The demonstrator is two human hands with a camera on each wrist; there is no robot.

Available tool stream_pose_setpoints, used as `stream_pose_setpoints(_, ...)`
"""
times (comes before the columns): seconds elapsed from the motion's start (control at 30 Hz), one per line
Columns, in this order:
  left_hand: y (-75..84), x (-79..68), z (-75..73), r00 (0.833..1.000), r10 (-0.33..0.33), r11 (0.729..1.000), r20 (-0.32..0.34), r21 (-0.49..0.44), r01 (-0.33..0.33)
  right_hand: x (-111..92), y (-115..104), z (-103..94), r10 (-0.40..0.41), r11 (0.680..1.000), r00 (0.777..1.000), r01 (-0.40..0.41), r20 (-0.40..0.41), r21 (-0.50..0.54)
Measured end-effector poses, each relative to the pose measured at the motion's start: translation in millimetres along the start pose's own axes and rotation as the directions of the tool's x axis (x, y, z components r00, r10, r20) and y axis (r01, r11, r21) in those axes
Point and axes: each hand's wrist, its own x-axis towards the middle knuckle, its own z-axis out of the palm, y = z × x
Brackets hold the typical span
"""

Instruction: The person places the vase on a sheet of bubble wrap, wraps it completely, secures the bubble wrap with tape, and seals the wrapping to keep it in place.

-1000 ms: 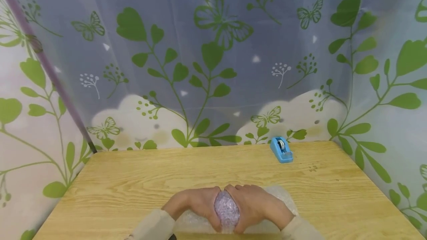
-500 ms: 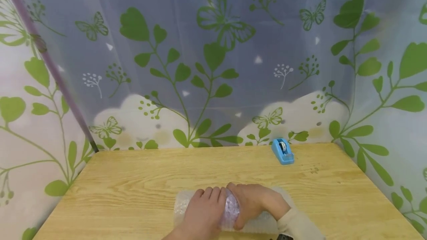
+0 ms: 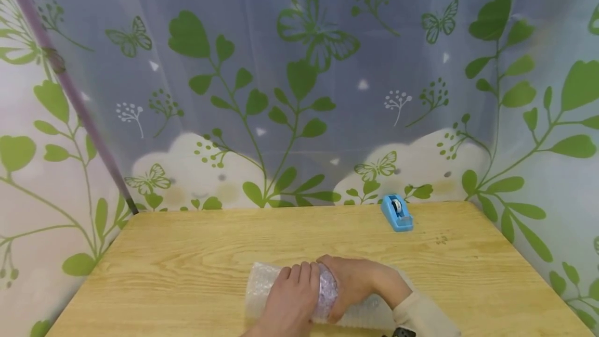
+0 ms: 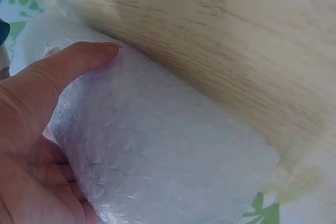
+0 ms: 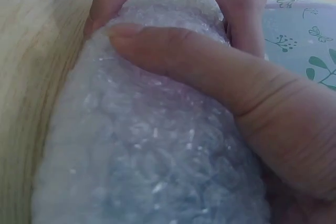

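A roll of clear bubble wrap (image 3: pixel 258 286) lies crosswise near the front of the table, with something purplish showing through its middle. What is inside is hidden by the layers. My left hand (image 3: pixel 291 299) grips the roll left of centre, its thumb (image 4: pixel 73 69) along one side and its fingers curled round the other in the left wrist view. Close beside it, my right hand (image 3: pixel 354 286) holds the same roll. In the right wrist view the right thumb (image 5: pixel 184 51) lies across the bubbly surface, and the left hand arches over the roll beyond.
A blue tape dispenser (image 3: pixel 396 213) stands at the back right of the wooden table (image 3: pixel 196 254). Behind the table hangs a curtain (image 3: pixel 299 118) printed with leaves and butterflies, which also runs along both sides.
My left hand has gone from cupping the purplish bundle's side to lying over the roll. The wrap's left end now stands up more as a tube. The right hand stays on the bundle.
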Motion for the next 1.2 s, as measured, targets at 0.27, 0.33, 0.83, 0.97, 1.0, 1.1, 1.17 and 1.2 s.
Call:
stream_pose_setpoints(0.27, -6.4, 1.8, -0.4, 0.976, -0.044, 0.993, 0.211, -0.096, 0.065, -16, -3, 12.2, -0.03, 0.967, 0.953, -0.048, -0.3, -0.251)
stream_pose_setpoints(0.33, -8.5, 2.5, 0.7, 0.972, -0.052, 0.989, 0.23, -0.123, 0.082, -19, -4, 16.3, -0.065, 0.951, 0.928, -0.053, -0.366, -0.304)
stream_pose_setpoints(0.83, -17.3, 9.3, 10.8, 0.976, -0.03, 0.982, 0.218, -0.173, 0.069, -29, -14, 44.1, -0.116, 0.876, 0.878, -0.13, -0.465, -0.465)
stream_pose_setpoints(0.97, -17.8, 11.3, 13.1, 0.978, -0.031, 0.983, 0.208, -0.172, 0.068, -23, -11, 50.3, -0.114, 0.871, 0.862, -0.152, -0.493, -0.467)
stream_pose_setpoints(1.0, -17.8, 11.5, 13.6, 0.978, -0.033, 0.983, 0.206, -0.168, 0.068, -21, -11, 51.5, -0.114, 0.871, 0.856, -0.159, -0.504, -0.466)
stream_pose_setpoints(1.1, -17.8, 11.8, 14.8, 0.979, -0.038, 0.985, 0.198, -0.158, 0.07, -15, -10, 54.0, -0.103, 0.865, 0.84, -0.188, -0.532, -0.465)
stream_pose_setpoints(1.17, -17.5, 11.7, 15.3, 0.981, -0.039, 0.985, 0.189, -0.159, 0.069, -11, -10, 54.5, -0.091, 0.86, 0.833, -0.21, -0.545, -0.465)
stream_pose_setpoints(1.2, -17.4, 11.8, 15.7, 0.982, -0.039, 0.985, 0.183, -0.158, 0.068, -9, -10, 54.4, -0.084, 0.861, 0.831, -0.217, -0.55, -0.46)
